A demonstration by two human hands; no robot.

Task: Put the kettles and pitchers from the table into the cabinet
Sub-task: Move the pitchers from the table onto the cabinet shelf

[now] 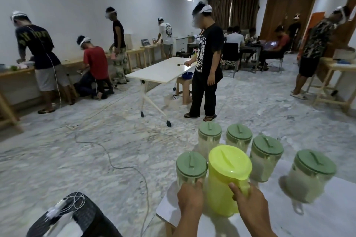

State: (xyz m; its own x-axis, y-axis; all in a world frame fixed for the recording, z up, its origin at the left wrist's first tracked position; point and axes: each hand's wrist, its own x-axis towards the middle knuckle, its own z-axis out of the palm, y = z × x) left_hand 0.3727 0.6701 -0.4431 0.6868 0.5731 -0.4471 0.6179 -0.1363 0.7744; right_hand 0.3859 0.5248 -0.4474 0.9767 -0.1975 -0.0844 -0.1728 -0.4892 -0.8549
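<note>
1. Counter (169, 209): white top; you are facing its near left corner, and it is carrying six lidded pitchers.
2. Yellow pitcher (225, 181): translucent yellow with a yellow lid, standing upright near the counter's left edge, in the front of the group.
3. Your right hand (248, 200): you are gripping the yellow pitcher with it on the side facing you, thumb lying up along the wall; the handle itself is hidden under the hand.
4. Nearest green-lidded pitcher (190, 167): clear body, standing at the left edge, touching the yellow pitcher's left side.
5. Your left hand (189, 196): you are closing it around this pitcher's near side below the lid.
6. Two green-lidded pitchers (210, 136), (238, 136): standing side by side at the far edge.
7. Fifth pitcher (266, 155): standing just right of the yellow one.
8. Sixth pitcher (311, 175): standing apart, further right, its handle pointing toward you.
9. Black woven basket (77, 217): sitting on the floor left of the counter.
</note>
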